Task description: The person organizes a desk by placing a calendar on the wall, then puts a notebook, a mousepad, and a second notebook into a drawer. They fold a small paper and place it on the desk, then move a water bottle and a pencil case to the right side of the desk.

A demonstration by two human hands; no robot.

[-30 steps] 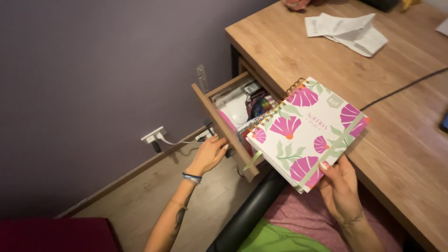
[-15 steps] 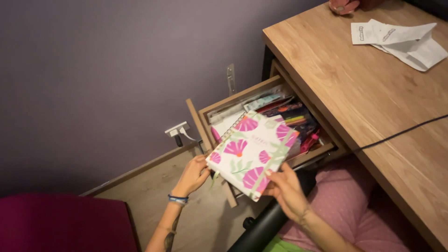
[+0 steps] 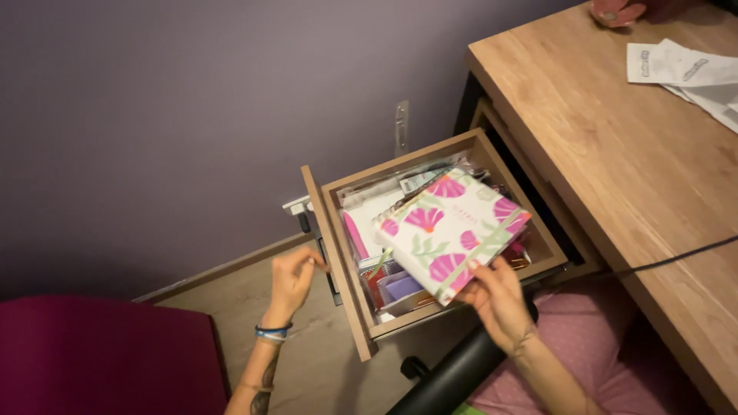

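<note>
My right hand [image 3: 498,296] grips the near edge of a white spiral notebook [image 3: 452,230] with pink flowers and a green elastic band. The notebook lies tilted over the open wooden drawer [image 3: 338,253], resting on the clutter inside. Several pens, papers and small items fill the drawer beneath it. At the drawer's front panel is my left hand [image 3: 290,278], fingers curled against its handle side; a blue bracelet shows on the wrist.
A wooden desk [image 3: 615,146] stands to the right, with folded white papers [image 3: 688,73] at its far end and a black cable [image 3: 676,257] across it. A wall socket [image 3: 298,206] sits behind the drawer. A dark red seat [image 3: 100,361] is lower left.
The drawer has been pulled further out. The notebook has come down from above the desk edge into the drawer, with my right hand still on it. My left hand stayed at the drawer front.
</note>
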